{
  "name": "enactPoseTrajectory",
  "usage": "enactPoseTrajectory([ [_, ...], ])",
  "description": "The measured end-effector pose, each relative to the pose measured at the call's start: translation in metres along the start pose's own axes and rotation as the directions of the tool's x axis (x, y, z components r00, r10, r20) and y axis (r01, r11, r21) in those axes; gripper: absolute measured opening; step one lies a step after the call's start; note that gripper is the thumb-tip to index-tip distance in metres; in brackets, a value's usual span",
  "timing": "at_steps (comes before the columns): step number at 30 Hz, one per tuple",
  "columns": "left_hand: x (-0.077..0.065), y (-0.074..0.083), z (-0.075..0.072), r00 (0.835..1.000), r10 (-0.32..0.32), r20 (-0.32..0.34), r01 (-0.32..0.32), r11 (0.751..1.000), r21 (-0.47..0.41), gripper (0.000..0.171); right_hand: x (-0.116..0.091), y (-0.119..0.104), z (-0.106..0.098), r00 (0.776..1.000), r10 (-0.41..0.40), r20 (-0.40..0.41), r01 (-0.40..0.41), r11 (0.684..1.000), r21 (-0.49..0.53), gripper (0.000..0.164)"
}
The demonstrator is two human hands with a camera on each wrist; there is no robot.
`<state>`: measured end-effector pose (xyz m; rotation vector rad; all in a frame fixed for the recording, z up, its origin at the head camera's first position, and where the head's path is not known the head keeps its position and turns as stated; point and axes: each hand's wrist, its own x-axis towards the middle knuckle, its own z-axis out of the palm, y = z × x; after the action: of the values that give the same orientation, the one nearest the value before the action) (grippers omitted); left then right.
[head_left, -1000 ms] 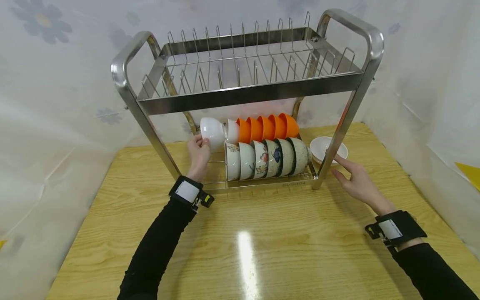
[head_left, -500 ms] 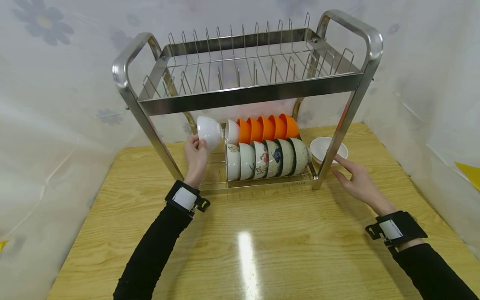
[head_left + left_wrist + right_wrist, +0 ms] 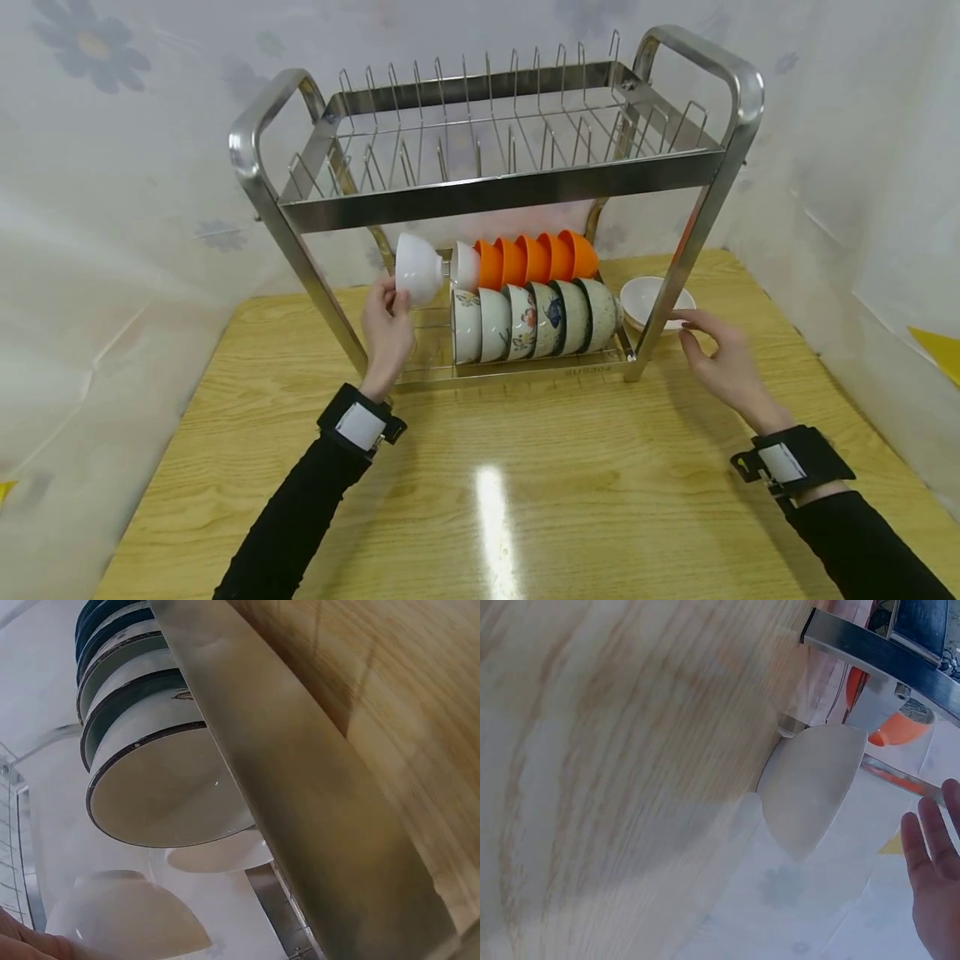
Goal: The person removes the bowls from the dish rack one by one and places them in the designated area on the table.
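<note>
Currently pinching a white bowl (image 3: 417, 269), tipped sideways, at the lower left of the metal rack (image 3: 495, 195).
Gripping it with the left hand (image 3: 387, 335); grasping nothing with the loose fingers of the right hand (image 3: 722, 362), near another white bowl (image 3: 637, 297) right of the rack; orange bowls (image 3: 536, 260) at the rack's lower back, patterned bowls (image 3: 522, 321) at its lower front.

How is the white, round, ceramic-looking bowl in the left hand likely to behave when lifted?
The bowl is probably stiff: its wall shows no bend in the left hand. Its smooth surface may be slippery. Laid sideways, it could roll, given its round rim and narrow foot.
</note>
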<state>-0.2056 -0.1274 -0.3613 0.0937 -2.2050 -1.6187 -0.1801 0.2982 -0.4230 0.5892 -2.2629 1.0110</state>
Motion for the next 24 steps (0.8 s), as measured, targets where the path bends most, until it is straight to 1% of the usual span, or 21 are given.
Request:
enactPoseTrajectory([
  [2, -0.004, 0.0, -0.002, 0.999, 0.045, 0.005, -0.045, 0.999, 0.024, 0.023, 0.001, 0.001, 0.0, 0.997, -0.038, -0.071, 0.039, 0.999, 0.011, 0.029],
  [4, -0.007, 0.0, -0.004, 0.995, 0.101, 0.015, -0.102, 0.994, 0.039, 0.02, 0.003, 0.001, 0.0, 0.988, -0.078, -0.133, 0.081, 0.997, 0.017, 0.024],
  [7, -0.012, -0.001, -0.006, 0.981, 0.191, 0.029, -0.192, 0.98, 0.055, 0.018, 0.004, -0.003, 0.0, 0.972, -0.132, -0.194, 0.139, 0.99, 0.024, 0.02],
  [9, -0.015, -0.001, -0.008, 0.965, 0.257, 0.044, -0.259, 0.964, 0.065, 0.016, 0.006, -0.008, 0.0, 0.962, -0.172, -0.213, 0.181, 0.983, 0.022, 0.018],
  [13, -0.02, -0.001, -0.013, 0.924, 0.373, 0.086, -0.38, 0.918, 0.109, 0.015, 0.011, -0.019, 0.001, 0.944, -0.236, -0.23, 0.25, 0.968, 0.03, 0.019],
  [14, -0.021, -0.001, -0.014, 0.91, 0.404, 0.097, -0.413, 0.903, 0.119, 0.014, 0.012, -0.022, 0.001, 0.939, -0.251, -0.234, 0.265, 0.964, 0.032, 0.02],
  [16, -0.023, -0.001, -0.017, 0.876, 0.466, 0.123, -0.48, 0.868, 0.13, 0.013, 0.013, -0.026, 0.002, 0.931, -0.274, -0.239, 0.292, 0.955, 0.042, 0.022],
  [17, -0.024, -0.001, -0.018, 0.855, 0.5, 0.137, -0.516, 0.846, 0.134, 0.012, 0.013, -0.029, 0.003, 0.928, -0.287, -0.239, 0.306, 0.951, 0.043, 0.023],
  [18, -0.025, -0.001, -0.019, 0.831, 0.535, 0.15, -0.553, 0.821, 0.138, 0.011, 0.013, -0.032, 0.003, 0.923, -0.301, -0.24, 0.321, 0.946, 0.046, 0.025],
  [19, -0.027, 0.0, -0.019, 0.804, 0.571, 0.165, -0.592, 0.794, 0.139, 0.011, 0.014, -0.035, 0.004, 0.917, -0.317, -0.241, 0.337, 0.94, 0.049, 0.028],
  [21, -0.031, 0.001, -0.02, 0.745, 0.635, 0.204, -0.664, 0.736, 0.133, 0.012, 0.015, -0.041, 0.006, 0.906, -0.35, -0.24, 0.372, 0.926, 0.055, 0.033],
  [24, -0.037, 0.003, -0.021, 0.657, 0.704, 0.27, -0.748, 0.652, 0.123, 0.018, 0.018, -0.052, 0.01, 0.89, -0.399, -0.222, 0.422, 0.905, 0.064, 0.037],
])
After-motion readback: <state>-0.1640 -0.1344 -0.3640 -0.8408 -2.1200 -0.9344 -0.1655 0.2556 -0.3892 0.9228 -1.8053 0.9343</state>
